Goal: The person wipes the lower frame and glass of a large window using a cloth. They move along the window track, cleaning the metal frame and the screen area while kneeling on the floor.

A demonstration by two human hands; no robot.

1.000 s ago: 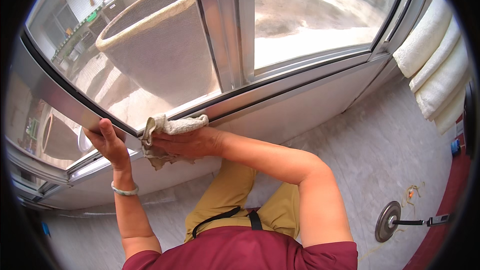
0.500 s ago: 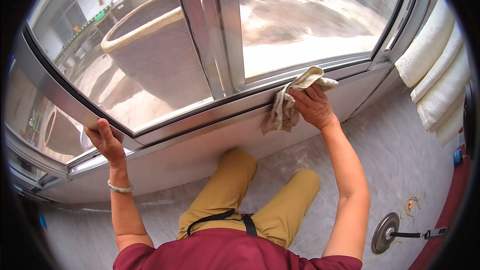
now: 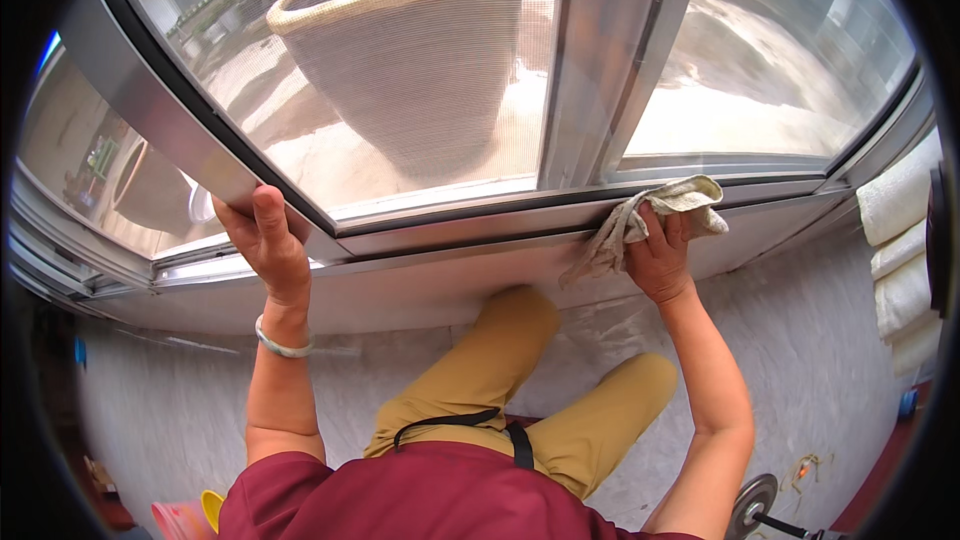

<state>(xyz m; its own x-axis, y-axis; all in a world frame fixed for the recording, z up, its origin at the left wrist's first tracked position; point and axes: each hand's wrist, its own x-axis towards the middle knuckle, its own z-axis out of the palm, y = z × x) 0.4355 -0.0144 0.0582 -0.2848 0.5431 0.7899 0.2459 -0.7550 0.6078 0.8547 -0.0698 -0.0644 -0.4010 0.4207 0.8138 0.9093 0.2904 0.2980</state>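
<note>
Sliding right along the sill, my right hand (image 3: 660, 260) has carried the beige rag (image 3: 640, 225) past the middle post since 1 second ago. Fingers bunch the rag tight, pressing it against the metal window frame (image 3: 450, 230). My left hand (image 3: 268, 245) stays hooked over the frame's left rail, thumb up. Outside the glass, 1 big woven basket (image 3: 410, 50); I can't tell what's inside.

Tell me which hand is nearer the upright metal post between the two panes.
Right. The right hand, gripping the cloth, is just below-right of the post; the left hand grips the frame corner far to its left.
</note>
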